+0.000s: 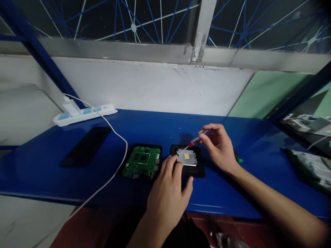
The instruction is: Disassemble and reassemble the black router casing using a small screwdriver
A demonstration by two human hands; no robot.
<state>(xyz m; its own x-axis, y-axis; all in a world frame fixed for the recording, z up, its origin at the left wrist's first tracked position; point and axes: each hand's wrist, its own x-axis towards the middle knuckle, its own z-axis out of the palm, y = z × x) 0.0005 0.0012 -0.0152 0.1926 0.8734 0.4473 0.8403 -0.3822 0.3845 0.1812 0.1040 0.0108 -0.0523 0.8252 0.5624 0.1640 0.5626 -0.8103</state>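
My right hand (219,150) grips a screwdriver (200,137) with a clear purplish handle and a red collar. The screwdriver slants down to the left, its tip at the upper left corner of a silver metal plate (192,161). A pale yellow pad (186,156) sits mid-plate. The plate lies inside a black plastic cover (199,173). My left hand (168,189) rests with fingers stretched out, fingertips on the left side of cover and plate. Beside it on the left, a green circuit board (139,162) lies in a black case half.
Across the blue table (222,199) a white cable (126,146) runs in a curve. A dark flat slab (85,148) and a power strip (103,110) with a plugged-in charger (71,105) stand left. A silver-and-green packet (307,167) lies right. Tiny bits (179,128) lie behind the cover.
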